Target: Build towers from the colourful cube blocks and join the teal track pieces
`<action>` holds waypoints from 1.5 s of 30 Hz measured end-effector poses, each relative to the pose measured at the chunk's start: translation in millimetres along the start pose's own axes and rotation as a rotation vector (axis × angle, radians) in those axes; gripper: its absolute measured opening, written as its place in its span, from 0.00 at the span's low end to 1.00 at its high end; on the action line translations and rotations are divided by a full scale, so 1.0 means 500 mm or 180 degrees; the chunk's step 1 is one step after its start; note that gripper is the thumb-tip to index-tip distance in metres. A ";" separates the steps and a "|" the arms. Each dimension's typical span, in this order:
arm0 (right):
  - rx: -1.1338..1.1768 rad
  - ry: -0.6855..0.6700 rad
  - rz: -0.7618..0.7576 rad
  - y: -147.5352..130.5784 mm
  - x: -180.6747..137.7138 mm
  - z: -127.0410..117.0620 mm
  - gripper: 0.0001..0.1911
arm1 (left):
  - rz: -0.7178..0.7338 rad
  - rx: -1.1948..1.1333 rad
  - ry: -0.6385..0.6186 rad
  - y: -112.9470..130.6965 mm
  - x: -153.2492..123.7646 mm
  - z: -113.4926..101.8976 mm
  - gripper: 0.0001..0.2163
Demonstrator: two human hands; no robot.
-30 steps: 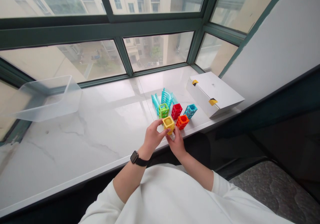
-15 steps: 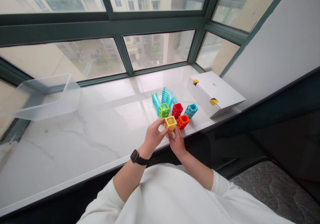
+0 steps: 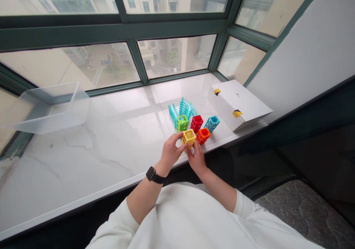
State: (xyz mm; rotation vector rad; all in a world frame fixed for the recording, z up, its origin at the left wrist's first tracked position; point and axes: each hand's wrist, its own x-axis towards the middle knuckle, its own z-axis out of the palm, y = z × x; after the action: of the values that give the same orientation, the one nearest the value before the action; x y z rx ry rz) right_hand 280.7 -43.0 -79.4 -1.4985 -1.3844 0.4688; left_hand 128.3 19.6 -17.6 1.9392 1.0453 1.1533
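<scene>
A yellow lattice block (image 3: 189, 136) stands near the front edge of the white marble sill (image 3: 111, 138). My left hand (image 3: 169, 153), with a black watch on its wrist, pinches the block's left side. My right hand (image 3: 197, 158) grips it from the front right. Right behind the yellow block stand a green block (image 3: 182, 123), a red block (image 3: 196, 123) and an orange block (image 3: 203, 135). A light blue block (image 3: 212, 123) lies tilted to their right. Clear blue curved track pieces (image 3: 183, 108) sit behind the blocks.
A white cardboard box (image 3: 238, 104) with yellow tape lies at the sill's right end. A clear plastic bin (image 3: 47, 108) sits at the far left by the window. Window frames run along the back. A dark padded seat (image 3: 305, 212) is at the lower right.
The yellow block and both hands have shifted slightly towards the orange block over the second. The other blocks have not moved.
</scene>
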 end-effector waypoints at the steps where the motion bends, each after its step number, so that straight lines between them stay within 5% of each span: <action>1: 0.0011 -0.0004 0.0000 0.000 0.001 -0.001 0.25 | 0.0012 0.0031 0.0003 -0.001 -0.001 0.000 0.22; 12: 0.0302 -0.0107 0.0046 0.029 -0.038 -0.011 0.34 | -0.0161 0.0239 -0.0043 -0.061 -0.055 -0.043 0.24; 19: 0.0228 0.0428 0.0157 0.041 -0.090 -0.053 0.08 | -0.0859 0.0898 0.0187 -0.151 -0.143 -0.162 0.16; 24: 0.0240 -0.0086 -0.0335 0.000 -0.084 -0.057 0.04 | -0.1134 0.1025 0.0503 -0.184 -0.191 -0.213 0.16; 34: 0.0496 -0.1319 -0.1094 -0.087 -0.024 0.087 0.13 | -0.0766 0.1322 0.0483 -0.185 -0.203 -0.198 0.14; 39: 0.0378 -0.1557 -0.1240 -0.087 0.006 0.152 0.14 | -0.0647 0.1375 0.0412 -0.188 -0.202 -0.199 0.13; 45: 0.0272 -0.1638 -0.1026 -0.066 0.015 0.169 0.14 | -0.0663 0.1392 0.0401 -0.188 -0.200 -0.198 0.12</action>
State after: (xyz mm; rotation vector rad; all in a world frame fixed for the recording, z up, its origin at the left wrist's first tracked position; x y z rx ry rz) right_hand 196.8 -7.7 -85.2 -1.0932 -1.9397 0.7284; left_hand -19.7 -10.2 -94.1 2.0335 1.6368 0.9994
